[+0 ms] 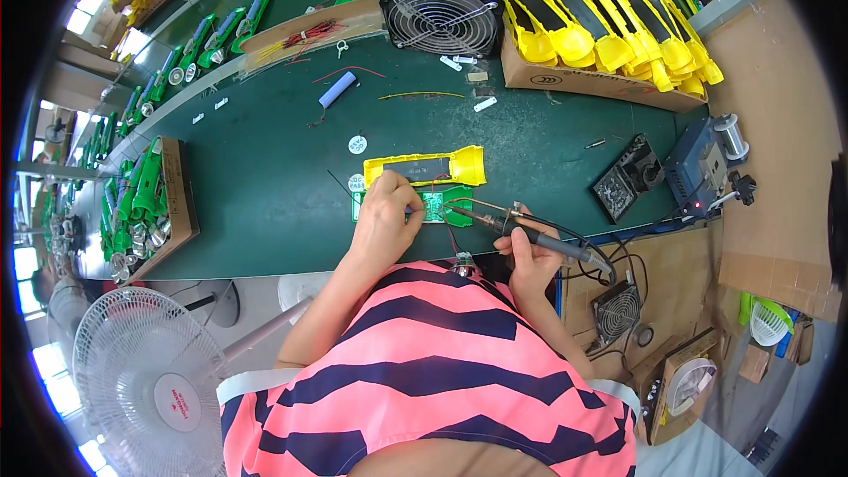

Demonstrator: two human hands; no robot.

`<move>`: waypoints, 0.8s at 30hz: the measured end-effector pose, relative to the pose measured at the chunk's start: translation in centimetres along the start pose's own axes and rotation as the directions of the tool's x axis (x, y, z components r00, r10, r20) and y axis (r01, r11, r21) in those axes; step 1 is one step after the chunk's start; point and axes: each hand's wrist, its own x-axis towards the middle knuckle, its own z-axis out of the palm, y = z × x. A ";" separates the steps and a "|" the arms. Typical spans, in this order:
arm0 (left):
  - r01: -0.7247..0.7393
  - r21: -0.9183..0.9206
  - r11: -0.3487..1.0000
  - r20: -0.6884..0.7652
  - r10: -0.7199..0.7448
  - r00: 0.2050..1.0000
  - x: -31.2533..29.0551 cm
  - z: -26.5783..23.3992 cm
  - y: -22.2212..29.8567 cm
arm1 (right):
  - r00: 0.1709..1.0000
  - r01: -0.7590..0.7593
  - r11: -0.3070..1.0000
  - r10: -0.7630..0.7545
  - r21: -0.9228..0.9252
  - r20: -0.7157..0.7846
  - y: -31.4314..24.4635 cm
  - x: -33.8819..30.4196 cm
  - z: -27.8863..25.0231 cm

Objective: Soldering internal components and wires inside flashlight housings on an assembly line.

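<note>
In my right hand [530, 256] is a soldering iron [543, 240] with a grey handle and a thin metal tube alongside it. Its tip points left, at a small green circuit board [434, 205] lying in a green plastic housing [458, 208]. My left hand [387, 216] is closed over the housing's left part, fingertips pinched; what they grip is hidden. A bit of blue shows beneath those fingers. Just beyond lies a yellow housing half [468, 165] with a dark panel, and a thin red wire between the two. A small silver lamp head [463, 263] hangs near the table's front edge.
A carton [565, 78] of yellow housings and a black fan [443, 13] stand at the back. At right are a soldering station [698, 163] and a black iron stand [628, 178]. A box [181, 190] of green lamps sits left; a blue cell [337, 88] lies mid-table.
</note>
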 end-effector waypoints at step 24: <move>-0.335 0.109 0.936 -0.083 0.345 0.935 -2.0 -0.9 -0.6 | 0.995 -0.012 0.995 0.022 -0.097 0.098 -1.6 1.2 0.2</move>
